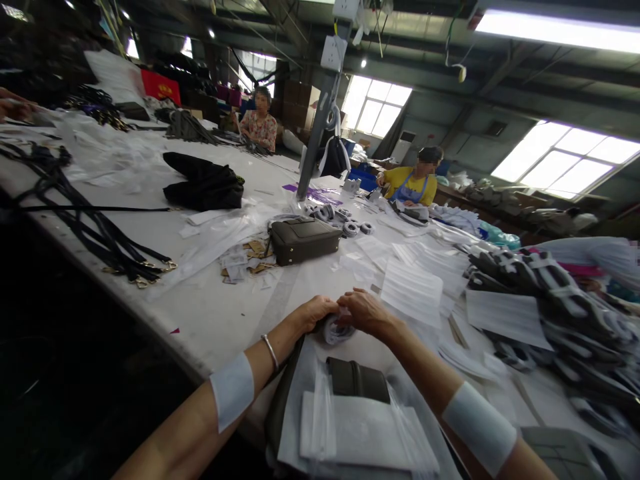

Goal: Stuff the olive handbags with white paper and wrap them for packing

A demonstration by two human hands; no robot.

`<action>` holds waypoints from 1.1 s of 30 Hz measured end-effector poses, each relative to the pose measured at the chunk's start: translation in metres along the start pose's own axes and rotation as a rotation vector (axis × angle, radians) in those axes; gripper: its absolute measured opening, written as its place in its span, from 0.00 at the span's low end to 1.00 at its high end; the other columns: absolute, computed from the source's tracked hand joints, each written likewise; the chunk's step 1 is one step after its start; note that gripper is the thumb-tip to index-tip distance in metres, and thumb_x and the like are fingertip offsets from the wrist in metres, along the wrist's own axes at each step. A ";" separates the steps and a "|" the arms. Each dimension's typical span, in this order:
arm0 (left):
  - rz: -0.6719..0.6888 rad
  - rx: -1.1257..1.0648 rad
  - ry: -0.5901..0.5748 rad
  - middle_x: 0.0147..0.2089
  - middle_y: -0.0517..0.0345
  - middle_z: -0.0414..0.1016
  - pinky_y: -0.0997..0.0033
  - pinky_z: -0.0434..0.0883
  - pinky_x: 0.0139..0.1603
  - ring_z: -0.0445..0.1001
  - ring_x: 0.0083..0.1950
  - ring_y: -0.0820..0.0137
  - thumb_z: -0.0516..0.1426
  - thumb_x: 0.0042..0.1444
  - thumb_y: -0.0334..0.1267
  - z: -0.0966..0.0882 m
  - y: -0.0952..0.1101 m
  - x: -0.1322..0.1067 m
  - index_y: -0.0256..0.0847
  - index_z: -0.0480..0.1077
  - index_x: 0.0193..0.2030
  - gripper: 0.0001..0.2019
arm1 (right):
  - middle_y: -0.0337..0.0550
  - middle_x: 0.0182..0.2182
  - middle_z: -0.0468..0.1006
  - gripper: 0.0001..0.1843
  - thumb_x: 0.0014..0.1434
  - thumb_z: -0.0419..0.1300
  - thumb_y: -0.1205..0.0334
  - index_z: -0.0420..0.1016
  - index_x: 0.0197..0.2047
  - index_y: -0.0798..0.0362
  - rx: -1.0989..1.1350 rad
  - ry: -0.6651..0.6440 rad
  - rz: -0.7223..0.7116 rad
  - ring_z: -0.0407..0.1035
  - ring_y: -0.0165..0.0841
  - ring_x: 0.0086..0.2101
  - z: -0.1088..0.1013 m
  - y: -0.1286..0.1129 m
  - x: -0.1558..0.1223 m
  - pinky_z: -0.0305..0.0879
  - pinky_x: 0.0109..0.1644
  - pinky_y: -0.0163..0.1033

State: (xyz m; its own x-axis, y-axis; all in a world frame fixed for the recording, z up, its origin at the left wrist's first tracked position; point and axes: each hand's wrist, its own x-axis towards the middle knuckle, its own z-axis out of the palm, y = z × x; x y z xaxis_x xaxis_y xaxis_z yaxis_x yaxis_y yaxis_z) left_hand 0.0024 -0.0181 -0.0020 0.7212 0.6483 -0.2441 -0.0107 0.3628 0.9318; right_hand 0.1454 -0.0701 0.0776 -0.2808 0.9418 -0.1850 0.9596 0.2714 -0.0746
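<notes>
At the far end of a dark olive handbag (273, 427), my left hand (319, 311) and my right hand (364, 311) meet, fingers closed and nearly touching. A pale wrapped coil (336, 333), perhaps a rolled strap, lies just under them. The right fingers curl over its upper edge; what the left fingertips pinch is hidden. White foam sheet (367, 433) covers most of the bag and is held by clear wrapping. Part of the bag's dark olive leather (357, 380) shows through the covering.
Another olive bag (305, 240) stands ahead. Dark straps with metal clips (135, 260) and a black cloth bundle (203, 183) lie left. Foam sheets (413, 290) and piled wrapped pieces (565, 300) fill the right. Two people (413, 183) work across the table, near a post (315, 140).
</notes>
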 end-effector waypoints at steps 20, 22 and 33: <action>-0.038 0.122 -0.003 0.37 0.55 0.75 0.72 0.69 0.37 0.72 0.38 0.69 0.63 0.44 0.55 -0.035 0.002 -0.007 0.39 0.71 0.39 0.23 | 0.55 0.44 0.80 0.11 0.60 0.59 0.66 0.75 0.46 0.56 -0.084 -0.060 0.198 0.73 0.44 0.47 0.024 0.017 0.012 0.60 0.53 0.46; -0.021 0.196 0.013 0.39 0.54 0.75 0.72 0.70 0.37 0.73 0.40 0.68 0.63 0.44 0.55 -0.041 -0.002 -0.012 0.38 0.71 0.41 0.24 | 0.56 0.46 0.79 0.12 0.61 0.56 0.68 0.74 0.48 0.56 -0.122 -0.049 0.250 0.72 0.45 0.48 0.032 0.033 0.008 0.59 0.53 0.47; 0.200 0.884 0.109 0.38 0.49 0.78 0.62 0.69 0.42 0.75 0.40 0.56 0.58 0.48 0.34 -0.001 -0.004 -0.037 0.40 0.74 0.43 0.14 | 0.55 0.47 0.76 0.25 0.60 0.44 0.79 0.73 0.54 0.58 -0.124 0.074 0.268 0.70 0.42 0.49 0.074 0.058 0.000 0.63 0.50 0.40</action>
State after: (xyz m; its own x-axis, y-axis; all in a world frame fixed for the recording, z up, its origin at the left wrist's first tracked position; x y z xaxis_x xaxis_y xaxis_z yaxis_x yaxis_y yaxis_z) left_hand -0.0251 -0.0426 0.0025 0.6933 0.7197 -0.0379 0.4383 -0.3793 0.8149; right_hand 0.1993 -0.0693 0.0009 -0.0191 0.9938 -0.1094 0.9957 0.0289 0.0883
